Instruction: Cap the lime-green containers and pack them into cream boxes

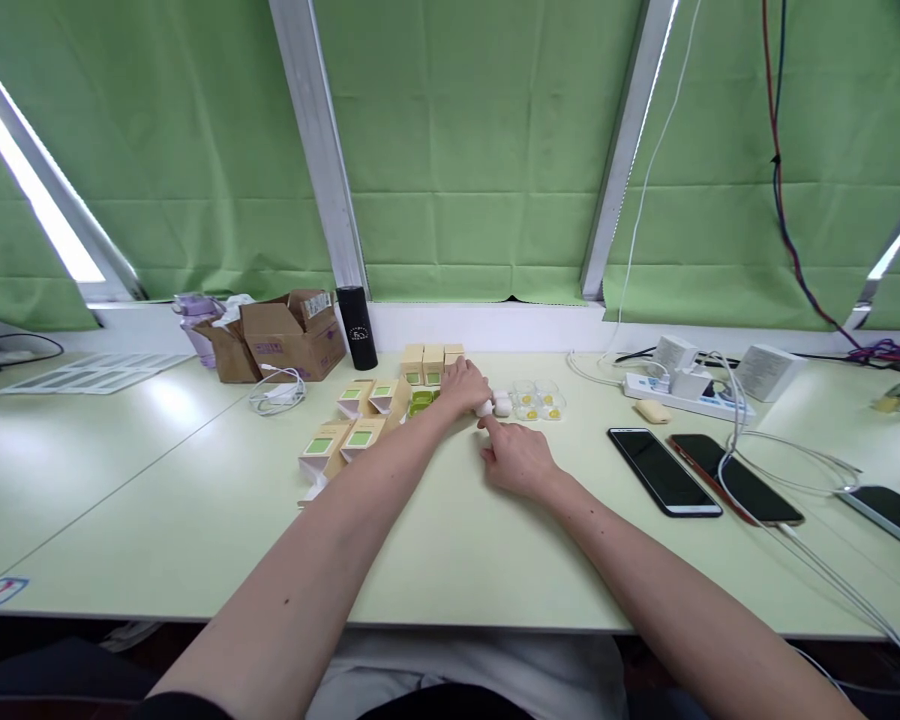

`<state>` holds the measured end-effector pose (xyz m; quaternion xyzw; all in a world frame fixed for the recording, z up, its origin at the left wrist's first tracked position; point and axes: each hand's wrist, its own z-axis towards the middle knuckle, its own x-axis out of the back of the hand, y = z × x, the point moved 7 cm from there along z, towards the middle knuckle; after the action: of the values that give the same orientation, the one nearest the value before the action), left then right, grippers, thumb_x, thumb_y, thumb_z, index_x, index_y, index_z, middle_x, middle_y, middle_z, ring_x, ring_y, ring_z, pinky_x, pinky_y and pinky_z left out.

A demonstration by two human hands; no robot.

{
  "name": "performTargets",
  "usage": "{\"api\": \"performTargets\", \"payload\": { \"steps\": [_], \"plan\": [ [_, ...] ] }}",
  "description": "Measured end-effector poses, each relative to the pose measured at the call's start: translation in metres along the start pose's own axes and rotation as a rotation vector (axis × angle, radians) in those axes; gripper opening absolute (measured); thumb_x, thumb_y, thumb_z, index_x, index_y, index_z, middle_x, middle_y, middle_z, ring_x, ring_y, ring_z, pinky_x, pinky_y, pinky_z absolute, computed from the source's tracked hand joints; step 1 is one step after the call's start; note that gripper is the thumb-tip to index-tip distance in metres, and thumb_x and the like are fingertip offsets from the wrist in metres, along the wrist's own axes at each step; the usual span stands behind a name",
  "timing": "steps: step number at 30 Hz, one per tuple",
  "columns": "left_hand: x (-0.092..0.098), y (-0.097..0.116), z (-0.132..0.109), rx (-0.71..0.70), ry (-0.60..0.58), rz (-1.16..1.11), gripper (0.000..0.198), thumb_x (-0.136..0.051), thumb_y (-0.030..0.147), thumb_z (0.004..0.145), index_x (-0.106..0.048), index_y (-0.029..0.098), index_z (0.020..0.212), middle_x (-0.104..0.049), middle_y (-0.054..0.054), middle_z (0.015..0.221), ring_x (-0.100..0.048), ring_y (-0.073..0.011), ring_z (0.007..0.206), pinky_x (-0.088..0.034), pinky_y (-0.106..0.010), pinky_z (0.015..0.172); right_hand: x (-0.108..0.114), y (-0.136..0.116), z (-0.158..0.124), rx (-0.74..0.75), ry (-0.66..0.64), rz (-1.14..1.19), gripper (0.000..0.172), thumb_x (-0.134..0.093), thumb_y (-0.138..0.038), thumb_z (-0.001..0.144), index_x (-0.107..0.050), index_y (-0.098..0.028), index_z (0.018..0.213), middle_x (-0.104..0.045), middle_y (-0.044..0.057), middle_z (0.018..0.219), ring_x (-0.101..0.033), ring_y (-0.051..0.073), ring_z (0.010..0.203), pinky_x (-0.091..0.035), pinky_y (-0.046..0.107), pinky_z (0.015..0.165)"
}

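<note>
My left hand [465, 385] reaches across the table with its fingers curled down over a small white rounded piece [484, 408]. My right hand [519, 458] is just in front, index finger stretched toward that piece and thumb apart from it; I see nothing held in it. Beside the left fingers sit more small white rounded pieces [502, 403]. To their right are clear cups with yellow centres [538, 400]. Green pieces [421, 402] lie left of my left hand, partly hidden by the arm.
Small tan boxes with green labels [362, 435] stand at left, more tan boxes [423, 362] behind. Farther off are a black tumbler [357, 328], a cardboard box [292, 338] and a white cable [279, 392]. At right lie phones [664, 472], a power strip [709, 402] and loose cables.
</note>
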<state>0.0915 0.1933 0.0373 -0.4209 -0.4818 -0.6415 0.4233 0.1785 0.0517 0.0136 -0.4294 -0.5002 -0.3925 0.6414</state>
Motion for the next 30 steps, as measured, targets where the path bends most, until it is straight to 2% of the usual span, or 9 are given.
{"api": "performTargets", "payload": {
  "steps": [7,13,16,18,20,22,25,28,30],
  "plan": [
    [0.001,0.000,0.008,0.048,-0.016,-0.076,0.058,-0.049,0.037,0.095,-0.045,0.007,0.145,-0.036,-0.029,0.160,-0.041,-0.0422,0.145,-0.036,-0.052,0.110,0.000,0.000,-0.001,-0.001,0.006,0.000,0.046,-0.056,-0.026,0.093,-0.049,-0.022,0.139,-0.074,0.014,0.120,-0.070,0.030,0.106,-0.045,0.035,0.078],
    [0.010,-0.001,0.005,0.056,0.025,-0.121,0.061,-0.050,0.039,0.095,-0.044,0.009,0.148,-0.037,-0.030,0.161,-0.043,-0.0447,0.145,-0.035,-0.058,0.112,0.000,-0.002,-0.002,0.021,0.028,0.007,0.045,-0.056,-0.026,0.093,-0.050,-0.022,0.137,-0.074,0.013,0.117,-0.070,0.031,0.105,-0.046,0.035,0.077],
    [0.025,0.000,0.000,0.020,0.102,-0.147,0.056,-0.046,0.037,0.097,-0.045,0.016,0.150,-0.043,-0.022,0.161,-0.048,-0.0393,0.143,-0.035,-0.056,0.115,0.000,-0.002,-0.001,0.018,0.019,0.009,0.045,-0.055,-0.026,0.093,-0.050,-0.022,0.138,-0.074,0.013,0.116,-0.070,0.031,0.106,-0.046,0.036,0.078],
    [0.039,-0.007,-0.005,-0.010,0.169,-0.166,0.053,-0.044,0.034,0.099,-0.046,0.021,0.150,-0.053,-0.015,0.155,-0.052,-0.0329,0.140,-0.037,-0.051,0.115,0.000,-0.003,-0.001,0.016,0.016,0.010,0.045,-0.055,-0.026,0.093,-0.050,-0.022,0.137,-0.074,0.013,0.118,-0.070,0.031,0.106,-0.046,0.036,0.079],
    [0.055,-0.020,-0.013,-0.019,0.223,-0.178,0.046,-0.043,0.029,0.099,-0.054,0.023,0.144,-0.068,-0.010,0.139,-0.060,-0.0279,0.129,-0.043,-0.044,0.110,0.001,-0.004,-0.001,0.017,0.015,0.013,0.043,-0.055,-0.026,0.093,-0.051,-0.022,0.136,-0.074,0.014,0.118,-0.070,0.031,0.106,-0.046,0.036,0.077],
    [0.069,-0.038,-0.027,-0.019,0.269,-0.176,0.040,-0.043,0.023,0.098,-0.064,0.021,0.133,-0.074,-0.009,0.128,-0.066,-0.0250,0.118,-0.049,-0.038,0.103,0.002,-0.005,-0.001,0.017,0.014,0.015,0.041,-0.055,-0.026,0.093,-0.053,-0.021,0.134,-0.074,0.014,0.117,-0.070,0.031,0.104,-0.045,0.035,0.076],
    [0.084,-0.063,-0.056,-0.021,0.325,-0.144,0.034,-0.048,0.021,0.095,-0.073,0.019,0.118,-0.078,-0.009,0.115,-0.065,-0.0275,0.112,-0.049,-0.038,0.098,0.001,-0.006,-0.001,0.013,0.009,0.016,0.039,-0.055,-0.026,0.094,-0.054,-0.021,0.133,-0.074,0.014,0.115,-0.070,0.030,0.104,-0.044,0.034,0.076],
    [0.087,-0.076,-0.088,-0.059,0.328,-0.085,0.028,-0.053,0.020,0.093,-0.079,0.019,0.102,-0.080,-0.010,0.103,-0.062,-0.0313,0.109,-0.047,-0.041,0.096,0.000,-0.005,-0.001,0.006,0.004,0.021,0.036,-0.055,-0.026,0.095,-0.055,-0.022,0.131,-0.074,0.014,0.115,-0.070,0.030,0.105,-0.043,0.034,0.076],
    [0.081,-0.073,-0.104,-0.134,0.266,0.070,0.027,-0.053,0.018,0.093,-0.080,0.020,0.097,-0.078,-0.011,0.092,-0.061,-0.0324,0.103,-0.046,-0.042,0.090,-0.001,-0.005,-0.001,0.006,0.006,0.028,0.034,-0.055,-0.026,0.096,-0.056,-0.022,0.130,-0.074,0.014,0.116,-0.070,0.030,0.105,-0.043,0.034,0.076]
  ]
}}
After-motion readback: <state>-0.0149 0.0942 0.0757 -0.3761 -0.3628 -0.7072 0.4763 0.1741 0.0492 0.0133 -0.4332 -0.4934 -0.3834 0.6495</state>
